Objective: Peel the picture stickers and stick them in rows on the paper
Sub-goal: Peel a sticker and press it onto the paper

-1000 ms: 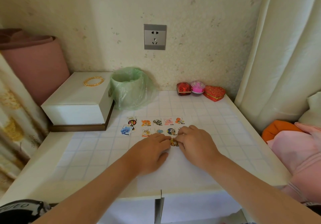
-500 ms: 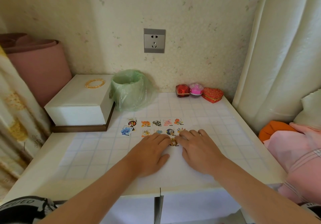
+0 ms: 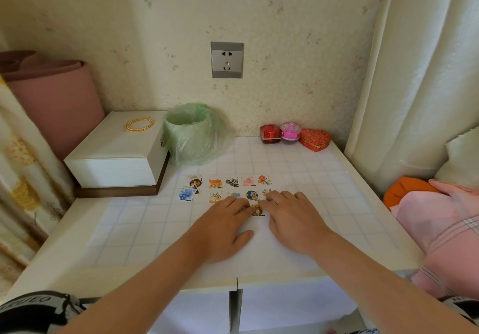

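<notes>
A white paper (image 3: pixel 259 253) lies on the gridded table cover. Two rows of picture stickers are stuck on it: the top row (image 3: pixel 239 182) and the second row (image 3: pixel 217 196), whose right end my fingers partly hide. Below them lies an orange sticker (image 3: pixel 256 210), flat on the paper. My left hand (image 3: pixel 223 227) rests palm down with its fingertips at the sticker's left edge. On the other side, my right hand (image 3: pixel 293 219) lies flat with its fingers spread, touching the sticker's right edge. Loose stickers (image 3: pixel 190 188) lie left of the rows.
A green-bagged bin (image 3: pixel 191 134) and a white box (image 3: pixel 116 157) with a gold bangle (image 3: pixel 138 124) stand at the back left. Three small red and pink boxes (image 3: pixel 294 135) line the wall. Pink and orange cloth (image 3: pixel 440 219) lies at the right edge.
My right hand has uncurled from a pinch at the orange sticker and now lies flat with spread fingers. The left hand and the sticker have stayed put.
</notes>
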The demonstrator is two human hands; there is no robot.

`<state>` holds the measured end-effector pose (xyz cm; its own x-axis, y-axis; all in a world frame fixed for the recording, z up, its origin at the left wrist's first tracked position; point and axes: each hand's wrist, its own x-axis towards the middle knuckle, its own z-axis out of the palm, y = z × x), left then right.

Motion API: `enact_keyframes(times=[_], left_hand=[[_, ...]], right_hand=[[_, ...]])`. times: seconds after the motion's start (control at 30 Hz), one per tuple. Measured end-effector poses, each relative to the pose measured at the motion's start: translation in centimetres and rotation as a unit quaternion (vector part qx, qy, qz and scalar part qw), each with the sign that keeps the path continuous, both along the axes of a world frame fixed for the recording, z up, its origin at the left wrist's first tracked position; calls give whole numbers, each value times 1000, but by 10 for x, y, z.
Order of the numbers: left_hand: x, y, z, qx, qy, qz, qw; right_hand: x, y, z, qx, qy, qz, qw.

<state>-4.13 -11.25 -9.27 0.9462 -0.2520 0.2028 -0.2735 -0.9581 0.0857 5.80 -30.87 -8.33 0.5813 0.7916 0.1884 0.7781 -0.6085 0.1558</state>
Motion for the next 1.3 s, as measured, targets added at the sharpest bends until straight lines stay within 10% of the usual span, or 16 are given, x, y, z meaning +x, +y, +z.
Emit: enact_keyframes(times=[1.1,1.3], left_hand=[[-11,7,5,-41,20,-12,999],[-9,3,8,-75,-6,-16,997]], right_hand=[[-4,1,-5,16,-25,-14,999],[-12,-7,-3,87,3,112,990]])
